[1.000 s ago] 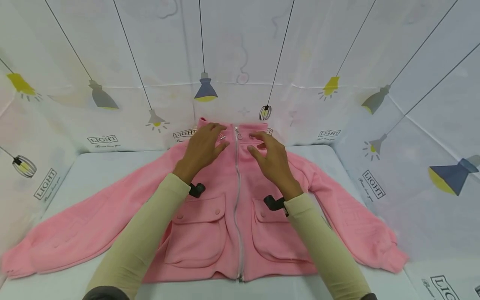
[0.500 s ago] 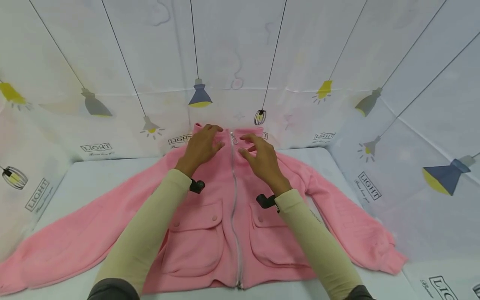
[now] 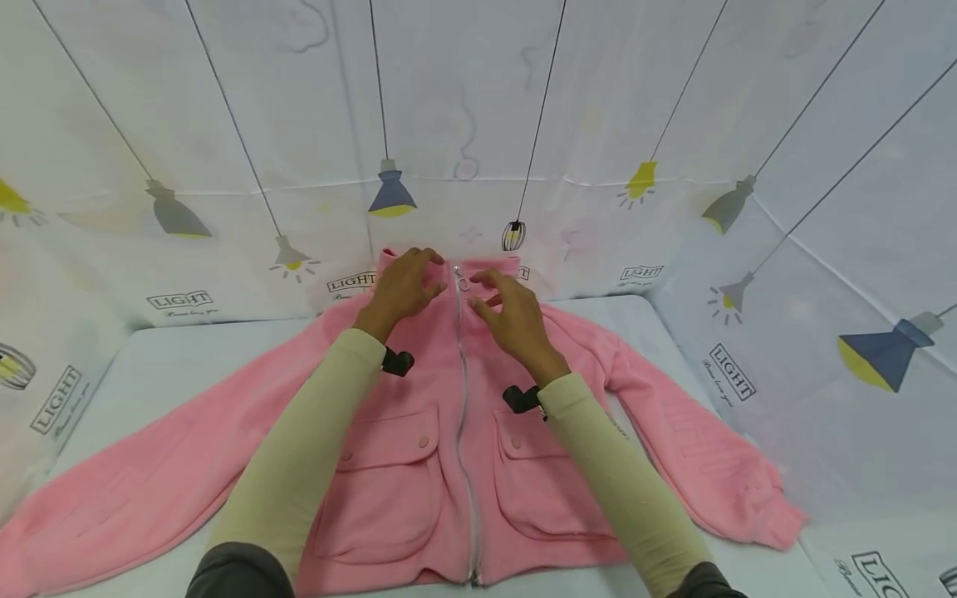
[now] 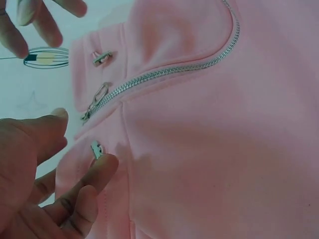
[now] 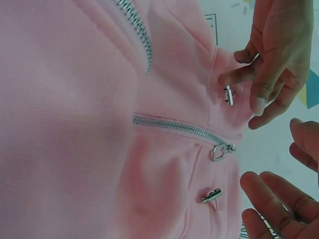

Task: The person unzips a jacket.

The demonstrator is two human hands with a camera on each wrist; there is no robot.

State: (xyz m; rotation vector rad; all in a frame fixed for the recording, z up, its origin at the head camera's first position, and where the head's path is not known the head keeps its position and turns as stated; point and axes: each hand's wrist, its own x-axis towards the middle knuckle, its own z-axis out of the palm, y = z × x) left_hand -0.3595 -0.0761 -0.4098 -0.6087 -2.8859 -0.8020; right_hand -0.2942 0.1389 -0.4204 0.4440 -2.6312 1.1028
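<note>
A pink zip jacket (image 3: 404,390) lies spread front up, with its collar (image 3: 489,266) at the far end. Its metal zip (image 3: 463,399) is done up, and the puller (image 4: 97,99) is by the collar's top. My left hand (image 3: 404,286) is over the left part of the collar, fingers bent loosely, one fingertip by a metal toggle (image 4: 97,149). On the zip's other side my right hand (image 3: 516,320) hovers with parted, loosely curled fingers. In the right wrist view, its fingertips are just off the collar edge, near a second metal toggle (image 5: 212,195).
The jacket lies on a white-covered table (image 3: 202,357). Behind and beside it hangs white sheeting (image 3: 478,108) printed with lamps. Two flap pockets (image 3: 381,482) are on the jacket's front, and both sleeves (image 3: 703,440) stretch outward.
The head view has shifted, so the jacket appears lower and farther left. Both hands stay over the collar, and the right one is slightly closer to the left.
</note>
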